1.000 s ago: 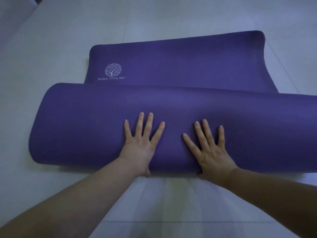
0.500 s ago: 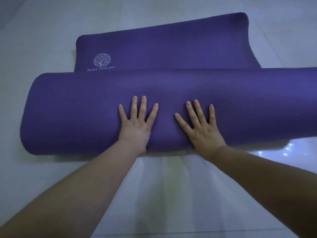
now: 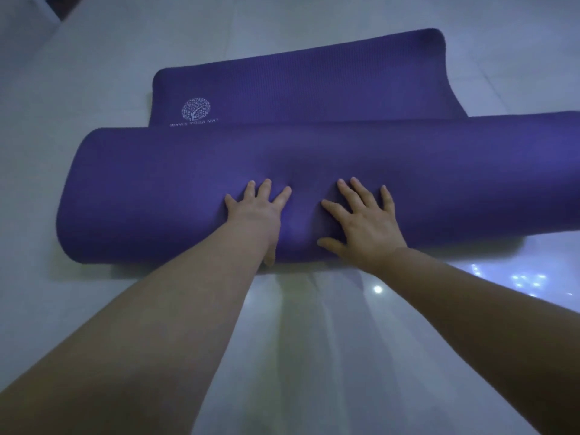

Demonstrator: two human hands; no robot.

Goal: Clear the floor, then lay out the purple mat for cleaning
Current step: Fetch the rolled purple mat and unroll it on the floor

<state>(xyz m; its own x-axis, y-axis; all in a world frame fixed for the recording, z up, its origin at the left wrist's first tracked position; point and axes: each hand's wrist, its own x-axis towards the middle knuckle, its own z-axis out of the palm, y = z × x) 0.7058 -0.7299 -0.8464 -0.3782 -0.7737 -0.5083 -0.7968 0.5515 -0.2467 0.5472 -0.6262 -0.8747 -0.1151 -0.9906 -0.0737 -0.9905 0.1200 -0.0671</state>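
The purple mat [image 3: 141, 196] lies on the pale tiled floor [image 3: 314, 356] as a thick roll running left to right, its right end cut off by the frame. Beyond the roll a flat stretch of the mat reaches away, with a white tree logo [image 3: 196, 109] near its left edge. My left hand [image 3: 257, 211] presses flat on the middle of the roll with fingers spread. My right hand [image 3: 364, 221] presses beside it, fingers also spread, and the roll dents between the two hands.
Glossy pale floor tiles surround the mat, with small light reflections [image 3: 514, 281] at the right near the roll. A darker edge [image 3: 47, 7] shows at the far top left corner.
Over the earlier frames the roll moved away from me under both flat hands. Now the hands sink deeper into the roll, and less of the logo text shows above it.
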